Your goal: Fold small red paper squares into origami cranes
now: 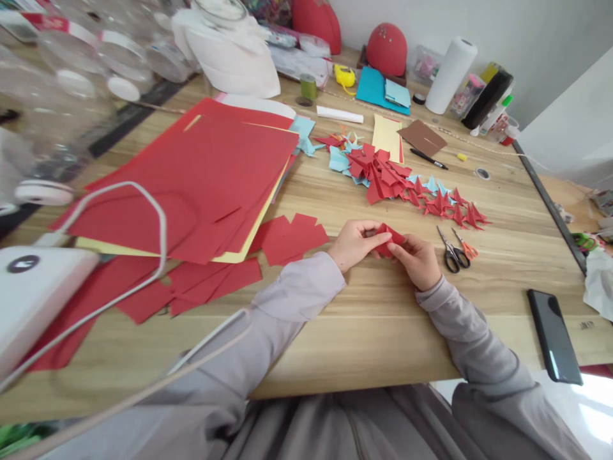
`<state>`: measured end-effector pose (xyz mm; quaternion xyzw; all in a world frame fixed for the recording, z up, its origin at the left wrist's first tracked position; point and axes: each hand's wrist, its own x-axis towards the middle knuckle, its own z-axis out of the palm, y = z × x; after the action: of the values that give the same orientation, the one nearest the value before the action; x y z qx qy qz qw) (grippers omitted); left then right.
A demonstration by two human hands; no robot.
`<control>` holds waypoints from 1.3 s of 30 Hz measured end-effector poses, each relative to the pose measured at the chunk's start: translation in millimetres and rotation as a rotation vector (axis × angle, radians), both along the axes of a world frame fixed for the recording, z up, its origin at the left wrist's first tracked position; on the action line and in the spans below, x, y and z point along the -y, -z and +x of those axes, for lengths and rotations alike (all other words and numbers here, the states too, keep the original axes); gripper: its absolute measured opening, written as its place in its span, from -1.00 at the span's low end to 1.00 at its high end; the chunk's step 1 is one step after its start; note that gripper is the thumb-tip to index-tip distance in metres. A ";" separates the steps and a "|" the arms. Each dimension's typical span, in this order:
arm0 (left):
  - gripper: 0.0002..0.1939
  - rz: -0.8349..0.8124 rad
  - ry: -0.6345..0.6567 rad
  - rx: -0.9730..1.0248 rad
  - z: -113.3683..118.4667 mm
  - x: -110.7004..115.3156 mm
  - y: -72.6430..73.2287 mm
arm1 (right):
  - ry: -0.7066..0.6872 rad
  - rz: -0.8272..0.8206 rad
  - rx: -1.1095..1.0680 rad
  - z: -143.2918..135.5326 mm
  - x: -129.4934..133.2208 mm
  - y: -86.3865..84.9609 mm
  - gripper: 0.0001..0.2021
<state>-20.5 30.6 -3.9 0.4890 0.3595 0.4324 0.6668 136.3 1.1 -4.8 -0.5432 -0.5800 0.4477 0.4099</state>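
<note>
A small piece of folded red paper [393,234] is held between both hands above the wooden table [364,345]. My left hand [358,244] pinches its left side with the thumb on top. On the other side, my right hand [419,259] grips it between thumb and fingers, and the two thumb tips nearly meet. Just beyond lies a heap of folded red paper pieces [378,171], with pointed red shapes [440,203] and light blue ones [433,185] trailing right. Cut red paper pieces [297,239] rest left of my left hand.
Large red sheets [191,185] are stacked at left, beside a white device [43,300] with a looping cable. Black-handled scissors [454,255] and small orange-handled scissors [467,246] lie right of my right hand. A phone [555,335] sits near the right edge; plastic bottles [81,51] crowd the far left.
</note>
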 end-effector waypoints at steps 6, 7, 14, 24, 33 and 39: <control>-0.67 0.035 -0.009 -0.051 0.3 0.8 -1.5 | -0.005 0.013 0.025 -1.0 0.2 -0.5 -0.63; -0.67 0.037 -0.011 -0.061 0.2 0.7 -1.4 | -0.005 0.012 0.030 -0.8 0.2 -0.5 -0.63; -0.67 0.044 0.002 -0.097 -1.4 -0.3 -1.2 | -0.021 -0.027 0.041 1.4 -1.1 0.1 -0.60; -0.68 0.001 -0.024 -0.071 -0.3 -0.5 -1.4 | -0.040 -0.028 0.013 1.4 -1.1 -4.8 -0.60; -0.72 0.019 -0.081 -0.090 -1.1 1.5 -1.1 | -0.065 -0.009 0.038 1.2 -0.1 -8.9 -0.62; -0.67 0.062 -0.142 -0.129 -2.4 1.6 -1.9 | -0.064 -0.008 0.005 -0.5 0.8 -10.5 -0.65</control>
<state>-22.9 29.0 -2.0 0.5096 0.4220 0.4572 0.5943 135.8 0.3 5.7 -0.5274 -0.5963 0.4615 0.3916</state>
